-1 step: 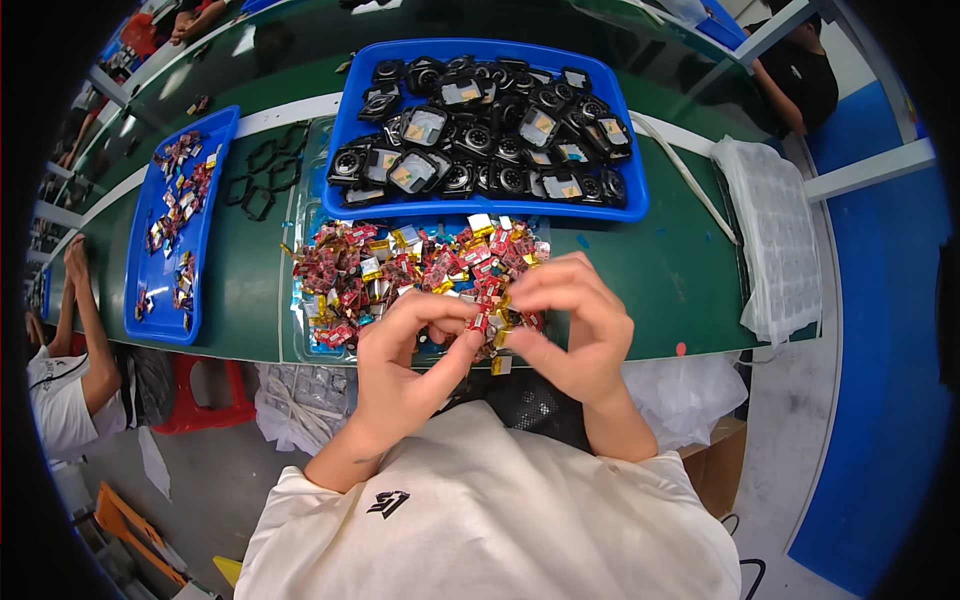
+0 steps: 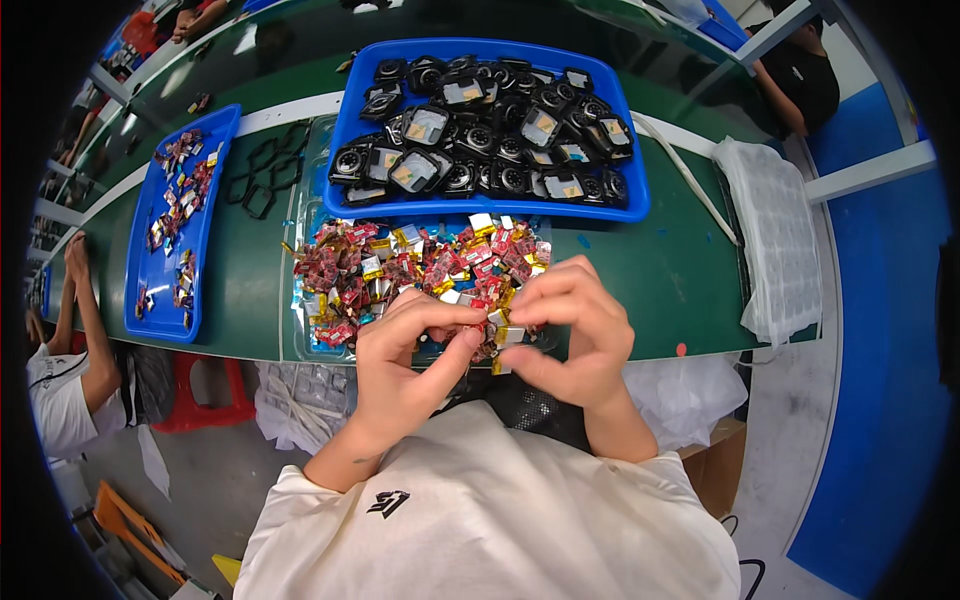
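Note:
My left hand [image 2: 415, 345] pinches a small red circuit board [image 2: 477, 327] between thumb and forefinger. Beside it, my right hand [image 2: 578, 335] is open, its curled fingers and thumb apart. Small silver and yellow pieces [image 2: 508, 335] show in the gap; whether they join the pinched board I cannot make out. Under and beyond both hands lies a heap of red boards with silver and yellow battery cells [image 2: 400, 265], in a clear plastic tray [image 2: 287, 325] at the table's near edge.
Behind the heap stands a blue tray [image 2: 420, 212] full of black watch-like cases [image 2: 480, 140]. A narrower blue tray [image 2: 150, 240] with more boards is at left, near black frames [image 2: 262, 180]. White-wrapped trays [image 2: 765, 235] stand at right. A co-worker's arms [image 2: 82, 290] show far left.
My right thumb has moved down, widening its gap from the fingers. The left hand keeps its pinch, almost unmoved.

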The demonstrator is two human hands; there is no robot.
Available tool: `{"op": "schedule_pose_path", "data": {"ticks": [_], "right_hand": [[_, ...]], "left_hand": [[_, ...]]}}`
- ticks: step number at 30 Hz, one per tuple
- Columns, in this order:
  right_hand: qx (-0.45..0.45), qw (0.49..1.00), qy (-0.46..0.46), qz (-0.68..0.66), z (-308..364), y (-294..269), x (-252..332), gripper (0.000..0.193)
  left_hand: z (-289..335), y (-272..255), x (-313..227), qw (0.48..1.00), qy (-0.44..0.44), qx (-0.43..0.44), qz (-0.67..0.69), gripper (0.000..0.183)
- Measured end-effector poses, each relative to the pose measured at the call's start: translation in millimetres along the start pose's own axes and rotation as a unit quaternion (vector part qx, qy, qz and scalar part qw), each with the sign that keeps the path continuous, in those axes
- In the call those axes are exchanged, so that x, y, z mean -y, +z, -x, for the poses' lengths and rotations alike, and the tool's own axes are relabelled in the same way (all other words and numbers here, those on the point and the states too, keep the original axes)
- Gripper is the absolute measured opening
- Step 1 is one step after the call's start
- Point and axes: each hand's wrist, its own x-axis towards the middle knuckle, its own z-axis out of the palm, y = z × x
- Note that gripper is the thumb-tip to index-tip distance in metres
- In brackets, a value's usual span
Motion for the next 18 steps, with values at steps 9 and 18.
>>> {"op": "schedule_pose_path", "data": {"ticks": [9,18], "right_hand": [[-0.017,0.994,-0.054,0.098,2.1,6.0,5.8,0.024],[0.022,0.997,0.042,-0.063,6.2,-1.1,1.9,0.016]], "left_hand": [[3.9,3.9,-7.6,0.991,0.066,-0.008,-0.118,0.026],[1.7,2.6,-10.4,0.965,0.146,0.004,-0.219,0.015]]}}
